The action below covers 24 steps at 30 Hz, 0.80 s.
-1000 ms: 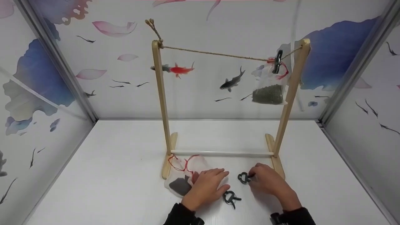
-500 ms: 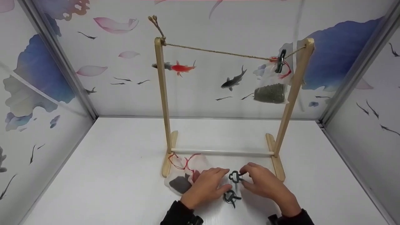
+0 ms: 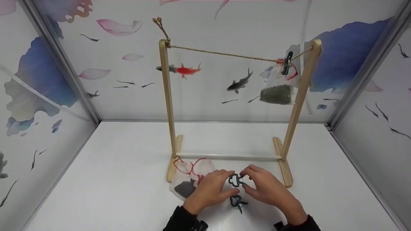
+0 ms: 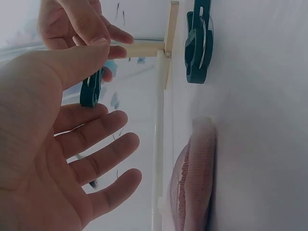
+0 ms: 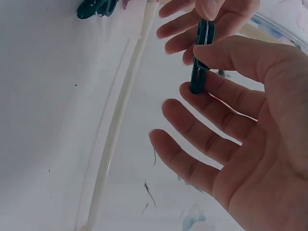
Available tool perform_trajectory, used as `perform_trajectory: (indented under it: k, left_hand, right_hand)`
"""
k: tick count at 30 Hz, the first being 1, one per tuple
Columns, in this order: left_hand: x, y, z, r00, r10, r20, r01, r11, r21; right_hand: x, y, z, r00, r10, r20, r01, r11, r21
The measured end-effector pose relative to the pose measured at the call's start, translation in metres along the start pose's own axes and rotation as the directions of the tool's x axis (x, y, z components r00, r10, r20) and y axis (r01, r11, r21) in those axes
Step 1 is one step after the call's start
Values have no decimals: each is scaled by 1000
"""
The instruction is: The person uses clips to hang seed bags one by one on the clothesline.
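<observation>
In the head view, my right hand [image 3: 268, 189] pinches a dark green clothespin [image 3: 236, 180] by its two handles, with thumb and index finger. My left hand [image 3: 210, 189] faces it from the other side, fingers fairly straight. Its index fingertip is right at the clothespin's head, and its thumb lies just below. The left wrist view shows the same clothespin [image 4: 91, 89] between left thumb and index finger. A second clothespin [image 3: 237, 202] lies on the table under the hands. Beside the left hand lie white drawstring bags [image 3: 184, 189] with red cords, partly covered by it.
Behind the hands stands a wooden frame [image 3: 167, 102] with a rope [image 3: 224, 54] strung across its top. Near the right post, a clothespin [image 3: 287, 63] holds a hanging bag [image 3: 276, 94] with dark greenish contents. A white bar [image 3: 228, 157] joins the frame's feet.
My right hand has moved the pinched clothespin leftward to my left hand's thumb and index finger. The left hand has barely moved; the other clothespin stays in place.
</observation>
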State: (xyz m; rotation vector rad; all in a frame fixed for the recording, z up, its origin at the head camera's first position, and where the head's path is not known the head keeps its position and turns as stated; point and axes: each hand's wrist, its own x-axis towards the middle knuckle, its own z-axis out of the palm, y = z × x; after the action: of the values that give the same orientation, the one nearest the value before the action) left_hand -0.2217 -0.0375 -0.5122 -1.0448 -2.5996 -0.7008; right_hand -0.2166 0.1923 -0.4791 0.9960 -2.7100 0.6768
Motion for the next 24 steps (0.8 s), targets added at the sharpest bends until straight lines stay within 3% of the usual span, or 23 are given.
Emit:
perform_trajectory:
  k: [10,18,24]
  left_hand:
    - [1,0,-4,1000,-15,3,15,999,-35]
    - [1,-1,-4,999,16,-41,-18,999,-48]
    - [3,0,-6,999,2,-49,-4,999,-42]
  right_hand:
    - [1,-3,1,1000,-15,15,15,1000,-3]
    - [0,-2,0,1000,-20,21,20,1000,8]
    - [0,-1,0,999,-38,4,38,999,13]
